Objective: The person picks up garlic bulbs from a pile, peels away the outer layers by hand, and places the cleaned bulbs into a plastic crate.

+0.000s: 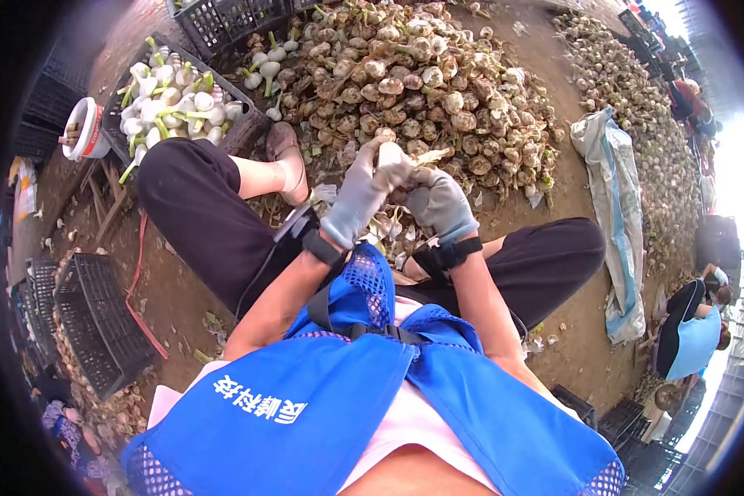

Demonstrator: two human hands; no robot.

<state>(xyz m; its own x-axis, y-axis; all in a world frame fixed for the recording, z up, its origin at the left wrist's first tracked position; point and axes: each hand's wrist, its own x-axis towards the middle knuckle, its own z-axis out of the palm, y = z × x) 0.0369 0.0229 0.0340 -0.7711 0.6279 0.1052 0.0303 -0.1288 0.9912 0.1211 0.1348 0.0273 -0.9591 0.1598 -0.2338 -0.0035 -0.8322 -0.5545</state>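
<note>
My left hand (357,198), in a grey glove, is closed around a garlic bulb (391,155) held in front of the large heap. The garlic's pale surface shows between the fingers. My right hand (442,205), also gloved, meets the left at the garlic with its fingers bent and pressed against it; they are partly blurred. A strip of dry skin (432,155) sticks out just above the right fingers. Below both hands, loose garlic skins (388,225) lie on the ground between my legs.
Unpeeled garlic forms a heap (422,83) ahead. At left stands a black crate (244,124) of cleaned white garlic (178,103), beside a white bucket (87,128). Another black crate (99,322) lies lower left. A plastic sack (612,215) and a co-worker (690,331) are at right.
</note>
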